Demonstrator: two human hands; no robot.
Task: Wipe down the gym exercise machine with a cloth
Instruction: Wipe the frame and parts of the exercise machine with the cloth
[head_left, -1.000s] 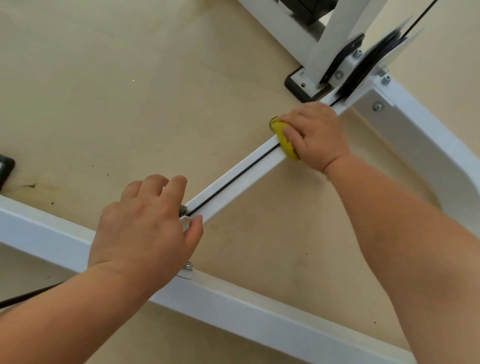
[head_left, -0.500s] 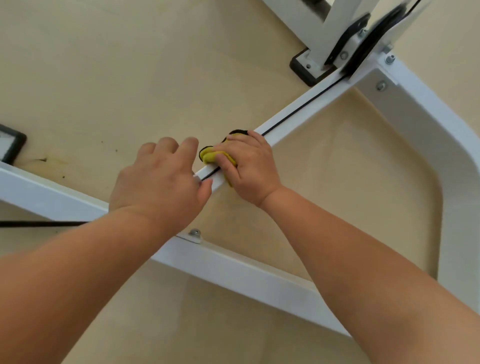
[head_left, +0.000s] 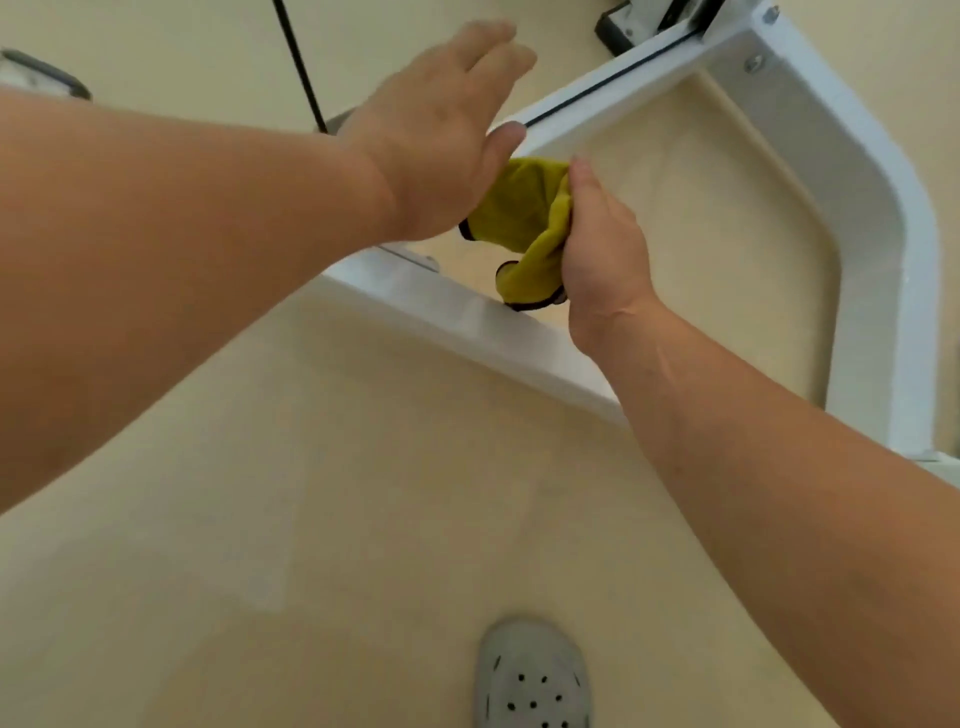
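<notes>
The gym machine's white metal base frame (head_left: 878, 171) lies low on the floor, with a diagonal bar (head_left: 613, 98) that carries a black cable. My right hand (head_left: 602, 244) grips a bunched yellow cloth (head_left: 524, 218) with a dark edge, lifted just off the near crossbar (head_left: 467, 317). Above the joint of the bars hovers my left hand (head_left: 441, 135), blurred, its fingers straight and holding nothing. It covers part of the cloth and the end of the diagonal bar.
Beige floor surrounds the frame. A grey perforated clog (head_left: 535, 680) stands at the bottom centre. A black cable (head_left: 298, 67) runs up at the top left, and a black foot plate (head_left: 618, 26) sits at the top right.
My right hand slid the cloth down the diagonal bar to its near end, then lifted it off. My left hand let go of the bar and rose with straight fingers. The camera tilted down.
</notes>
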